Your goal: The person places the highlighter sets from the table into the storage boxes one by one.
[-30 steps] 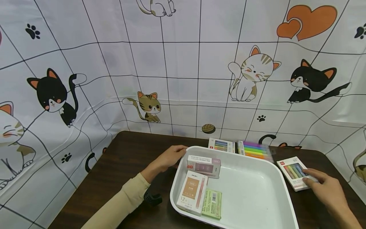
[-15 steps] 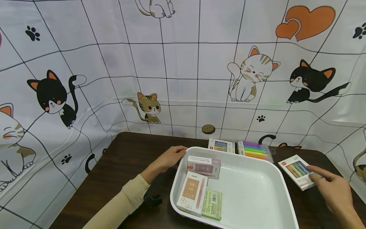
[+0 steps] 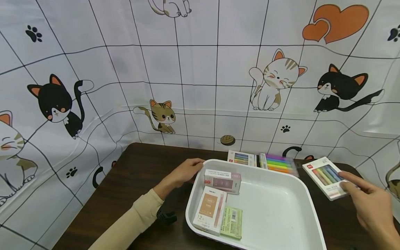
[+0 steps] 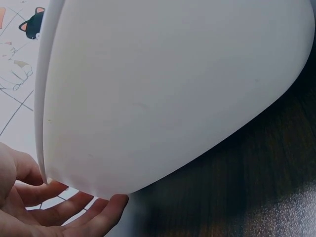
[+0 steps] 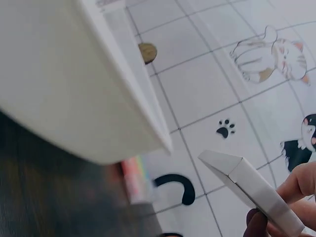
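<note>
In the head view, my right hand (image 3: 372, 199) pinches a flat white box (image 3: 327, 178) with a row of coloured sticks on its front. The box is tilted, off the table to the right of a white plastic tub (image 3: 275, 208). From the right wrist, the held box (image 5: 252, 190) shows edge-on, fingers and thumb at its lower end. My left hand (image 3: 184, 172) holds the tub's back left corner; in the left wrist view, its fingers (image 4: 111, 212) bend against the rim and outer wall. Inside the tub lie a pink-purple box (image 3: 223, 183), a white box with a tan panel (image 3: 209, 210) and a green packet (image 3: 232, 222).
Behind the tub, along the dark table's (image 3: 150, 166) back edge, lie another white box with coloured sticks (image 3: 242, 158) and a clear pack of rainbow-coloured sticks (image 3: 279, 164). A black strap-like thing (image 3: 166, 217) sits under the left forearm. A cat-print sheet (image 3: 200, 69) hangs behind.
My right hand has lifted the white box off the table and moved it slightly up and to the right. The left hand stays at the tub's corner.
</note>
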Action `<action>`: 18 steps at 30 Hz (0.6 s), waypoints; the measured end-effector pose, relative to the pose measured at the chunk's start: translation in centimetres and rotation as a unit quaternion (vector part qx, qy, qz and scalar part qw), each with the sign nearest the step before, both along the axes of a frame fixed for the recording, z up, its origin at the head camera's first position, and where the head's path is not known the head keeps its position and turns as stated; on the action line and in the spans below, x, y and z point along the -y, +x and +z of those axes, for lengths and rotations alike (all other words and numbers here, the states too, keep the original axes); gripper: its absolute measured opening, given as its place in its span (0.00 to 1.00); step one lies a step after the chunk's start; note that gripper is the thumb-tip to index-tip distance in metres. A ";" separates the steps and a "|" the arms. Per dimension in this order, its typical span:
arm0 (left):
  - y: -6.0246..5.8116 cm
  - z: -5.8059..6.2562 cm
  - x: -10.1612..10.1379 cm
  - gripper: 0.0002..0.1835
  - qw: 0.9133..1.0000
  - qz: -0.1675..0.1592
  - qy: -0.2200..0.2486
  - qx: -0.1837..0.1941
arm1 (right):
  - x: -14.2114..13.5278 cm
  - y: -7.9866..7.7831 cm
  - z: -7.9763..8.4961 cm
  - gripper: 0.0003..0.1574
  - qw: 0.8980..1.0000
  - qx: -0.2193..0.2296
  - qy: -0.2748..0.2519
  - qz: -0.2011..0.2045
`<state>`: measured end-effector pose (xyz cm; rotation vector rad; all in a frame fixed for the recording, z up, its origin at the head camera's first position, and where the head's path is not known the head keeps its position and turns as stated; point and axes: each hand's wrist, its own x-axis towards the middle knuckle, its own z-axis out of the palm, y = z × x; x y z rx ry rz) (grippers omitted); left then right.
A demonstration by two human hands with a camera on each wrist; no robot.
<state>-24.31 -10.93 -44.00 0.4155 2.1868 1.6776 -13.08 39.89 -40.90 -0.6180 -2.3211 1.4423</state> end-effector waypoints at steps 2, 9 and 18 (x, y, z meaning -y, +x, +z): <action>0.0 -0.1 0.0 0.20 1.000 0.001 -0.003 0.001 | 0.3 0.2 0.3 0.23 1.000 -0.007 -0.004 0.007; 0.0 -0.1 0.0 0.20 1.000 -0.001 -0.008 -0.006 | 1.6 0.5 0.9 0.19 0.994 -0.056 -0.065 0.074; 0.1 0.0 0.0 0.20 1.000 0.000 -0.004 -0.005 | 2.6 0.4 0.7 0.20 0.957 -0.120 -0.189 0.182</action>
